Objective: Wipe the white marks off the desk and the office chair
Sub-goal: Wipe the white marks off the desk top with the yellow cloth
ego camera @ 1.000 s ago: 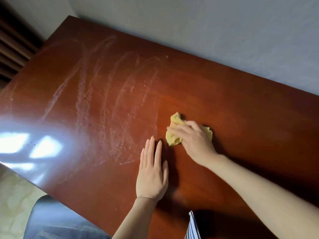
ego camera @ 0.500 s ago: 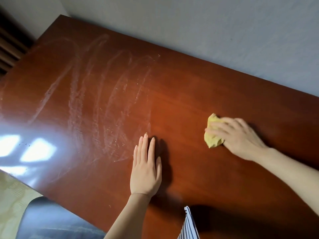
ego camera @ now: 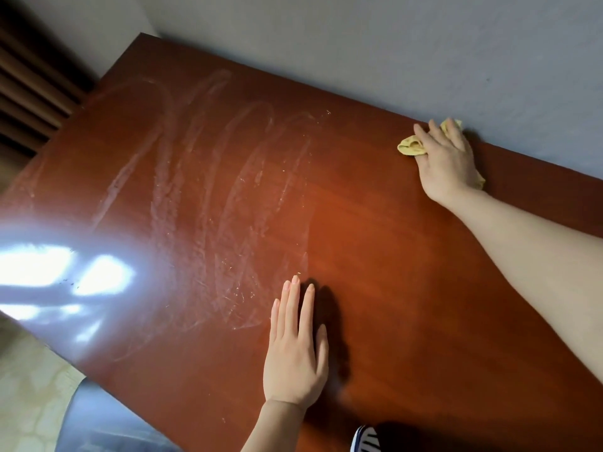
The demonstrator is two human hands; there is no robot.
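The reddish-brown wooden desk (ego camera: 391,272) fills the view. White smeared marks (ego camera: 208,177) loop across its left and middle part. My right hand (ego camera: 445,161) presses a crumpled yellow cloth (ego camera: 411,146) flat on the desk at its far edge, against the wall. My left hand (ego camera: 295,350) lies palm down on the desk near the front, fingers together, just right of the lower end of the marks. It holds nothing.
A grey wall (ego camera: 391,44) runs along the far edge of the desk. A bright window glare (ego camera: 65,272) lies on the left of the desktop. A dark chair part (ego camera: 107,425) and pale floor (ego camera: 29,386) show below the front left edge.
My right hand slid the yellow cloth from beside my left hand to the right and away, up to the desk's far edge by the wall. My left hand stayed planted.
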